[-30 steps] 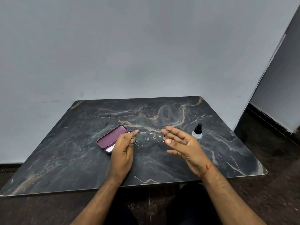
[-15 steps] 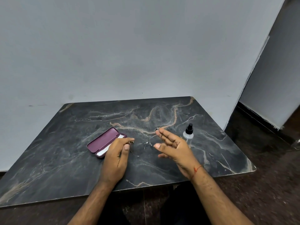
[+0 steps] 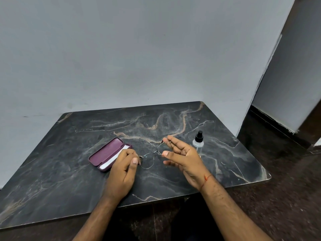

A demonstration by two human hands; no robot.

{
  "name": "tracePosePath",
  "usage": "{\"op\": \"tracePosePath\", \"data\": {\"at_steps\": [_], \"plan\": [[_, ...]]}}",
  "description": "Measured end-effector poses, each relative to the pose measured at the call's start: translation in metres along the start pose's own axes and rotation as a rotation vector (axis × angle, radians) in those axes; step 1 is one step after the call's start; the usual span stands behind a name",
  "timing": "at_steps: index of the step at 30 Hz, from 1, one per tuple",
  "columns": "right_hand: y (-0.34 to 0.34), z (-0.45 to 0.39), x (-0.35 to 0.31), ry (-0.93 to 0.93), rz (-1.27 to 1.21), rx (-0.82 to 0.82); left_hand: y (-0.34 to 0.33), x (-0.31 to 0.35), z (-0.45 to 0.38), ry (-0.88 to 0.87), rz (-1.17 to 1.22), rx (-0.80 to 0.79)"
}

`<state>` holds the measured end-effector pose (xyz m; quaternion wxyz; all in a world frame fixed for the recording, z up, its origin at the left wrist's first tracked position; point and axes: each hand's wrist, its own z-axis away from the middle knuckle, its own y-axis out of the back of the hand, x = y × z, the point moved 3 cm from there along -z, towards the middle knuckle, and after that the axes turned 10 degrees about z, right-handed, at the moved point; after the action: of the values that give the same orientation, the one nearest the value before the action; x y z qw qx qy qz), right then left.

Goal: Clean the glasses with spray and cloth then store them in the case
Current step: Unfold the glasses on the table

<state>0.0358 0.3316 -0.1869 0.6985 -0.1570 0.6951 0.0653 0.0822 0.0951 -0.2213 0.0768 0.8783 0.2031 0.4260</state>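
Thin wire-framed glasses hang just above the dark marble table between both hands. My left hand pinches the left end of the frame with thumb and fingers. My right hand holds the right end at its fingertips, palm turned up and fingers spread. A maroon case lies open to the left of my left hand, with a white cloth inside it. A small clear spray bottle with a black cap stands upright just beyond my right hand.
The table stands against a grey wall. Its right edge borders a dark floor, and a wall corner rises at the right. The table's front edge is close to my forearms.
The glasses have tilted, with the right end now higher and farther away. Both hands stay at the ends of the frame. The camera view has shifted slightly.
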Motion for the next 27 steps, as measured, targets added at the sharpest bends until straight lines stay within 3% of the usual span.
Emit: {"op": "tracePosePath", "data": {"at_steps": [6,12,16,19,21,23,25,27], "plan": [[-0.003,-0.002,-0.002,-0.024,-0.127,-0.027,-0.005,0.001,0.005,-0.048,-0.039,-0.092],[-0.008,0.004,0.005,-0.089,-0.171,-0.045,-0.002,0.002,0.004,-0.045,-0.033,-0.026],[-0.007,0.012,0.008,-0.074,-0.068,0.011,-0.003,-0.004,0.003,-0.022,-0.02,-0.015],[0.002,0.023,0.007,0.09,0.378,0.251,-0.003,-0.006,0.002,-0.009,-0.017,-0.005],[0.018,0.034,0.003,0.305,0.727,0.571,-0.002,-0.007,0.002,-0.005,-0.016,0.012],[0.033,0.041,-0.002,0.46,0.891,0.848,-0.001,-0.008,0.001,0.004,-0.012,0.035],[0.048,0.037,0.0,0.435,0.921,0.961,-0.002,-0.008,0.0,0.018,-0.01,0.05],[0.06,0.028,0.005,0.281,0.936,0.925,-0.002,-0.009,0.0,0.033,-0.007,0.061]]}}
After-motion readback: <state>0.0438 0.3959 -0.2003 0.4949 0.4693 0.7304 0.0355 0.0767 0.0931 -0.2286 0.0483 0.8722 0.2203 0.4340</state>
